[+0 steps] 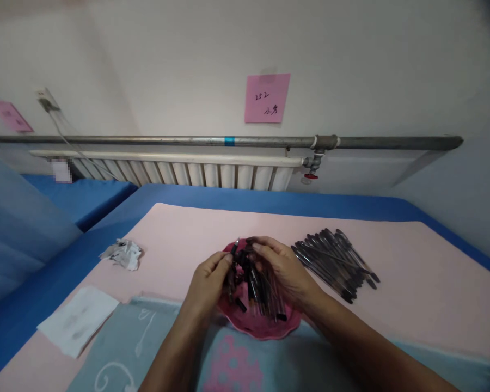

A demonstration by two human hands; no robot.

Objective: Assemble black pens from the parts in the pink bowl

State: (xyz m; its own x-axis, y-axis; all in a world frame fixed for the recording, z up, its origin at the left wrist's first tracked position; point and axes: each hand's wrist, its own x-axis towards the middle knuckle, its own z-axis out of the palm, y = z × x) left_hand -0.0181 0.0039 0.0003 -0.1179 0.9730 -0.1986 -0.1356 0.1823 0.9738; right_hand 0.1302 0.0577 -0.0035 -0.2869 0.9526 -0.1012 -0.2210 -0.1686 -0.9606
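In the head view, both hands are busy over the pink dish (261, 326), and it's all happening around the middle of the near edge of the pink mat (191, 234). Left hand (207, 275): thumb and forefinger pinched on a slim black pen piece (234, 247), silvery tip up. Right hand (283, 267): fingers curled in close above the dish, something dark at their tips, but whether they grip it I cannot tell.

Where's the danger? That slim piece could slip from so narrow a pinch and vanish among parts just as dark. A forearm leaning on the dish's near rim might tip it over the cloth (147, 326). And a sideways swing of the right arm could scatter the pens (329, 261), heaped loosely toward the mat's right edge, some lying crosswise.

To the containers, and there's just 1: the dish, wavy-rimmed, loaded with clear barrels (275, 299) and black bits, a short black piece (240, 305) low on its left. Over by the mat's left edge, a crumpled tissue (124, 255); nearer, a smudged white sheet (77, 321).
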